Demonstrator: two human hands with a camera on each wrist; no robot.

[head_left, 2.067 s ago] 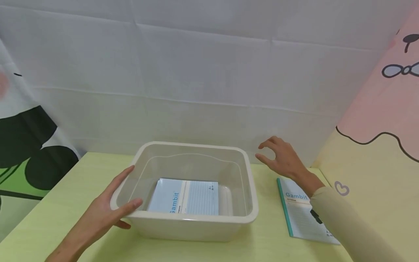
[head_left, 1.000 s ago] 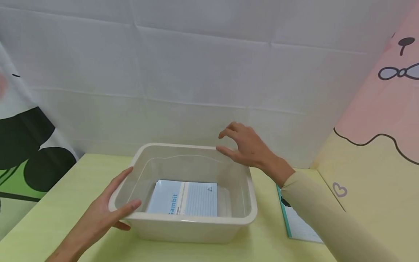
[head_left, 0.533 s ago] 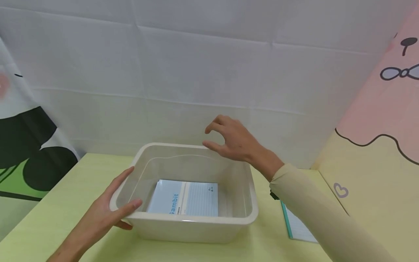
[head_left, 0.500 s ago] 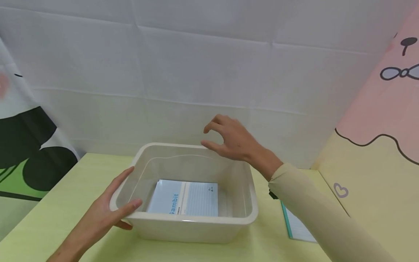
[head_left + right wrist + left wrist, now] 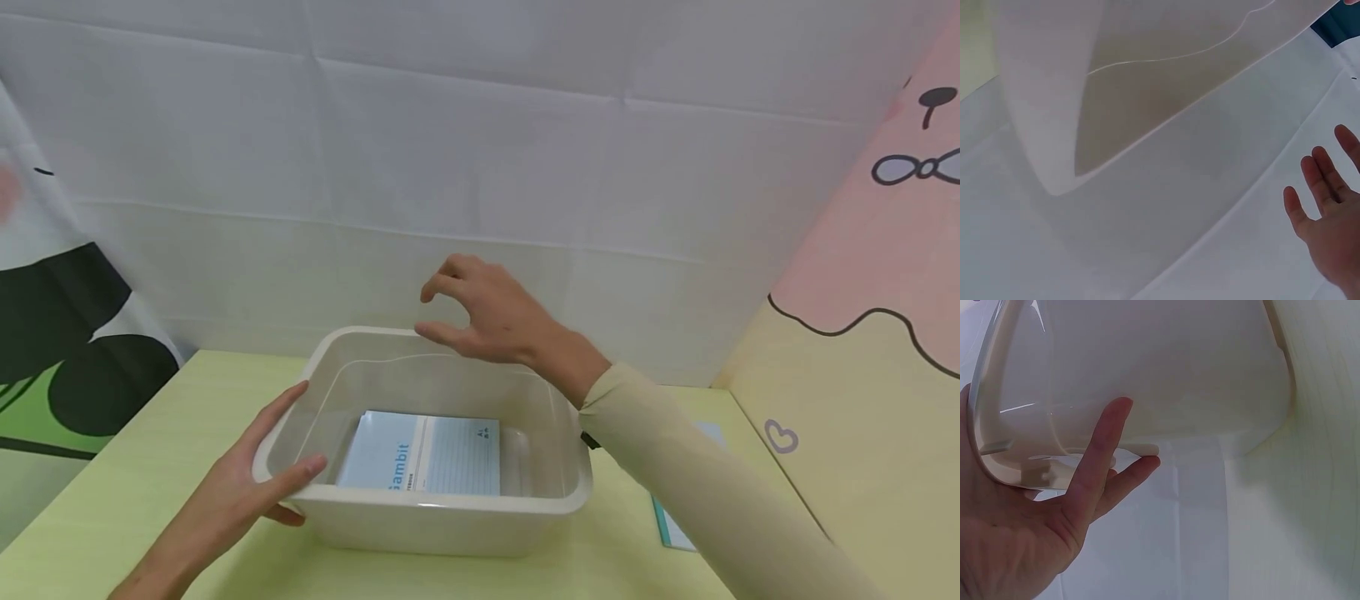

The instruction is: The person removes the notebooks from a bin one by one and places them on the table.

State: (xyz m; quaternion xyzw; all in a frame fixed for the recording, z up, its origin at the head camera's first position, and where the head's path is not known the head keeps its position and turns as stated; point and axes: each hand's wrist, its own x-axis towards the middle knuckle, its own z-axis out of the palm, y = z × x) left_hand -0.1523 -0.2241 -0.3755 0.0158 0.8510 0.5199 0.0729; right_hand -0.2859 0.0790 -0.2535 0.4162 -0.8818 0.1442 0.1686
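On my left, a strip of table (image 5: 232,392) runs between its slanting edge and the tub. My left hand (image 5: 243,475) grips the tub (image 5: 435,502) at its left side, thumb over the near corner of the rim, fingers along the outer wall. Inside, the blue notebook (image 5: 450,454) lies flat on the bottom, with a gap between it and the right wall. My right hand (image 5: 491,312), fingers wide and loosely curved, holds nothing; it hovers by the far rim, apart from it in the right wrist view. Farther right, past a stretch of tabletop, my sleeve (image 5: 690,475) partly hides a teal-spined notebook (image 5: 671,537).
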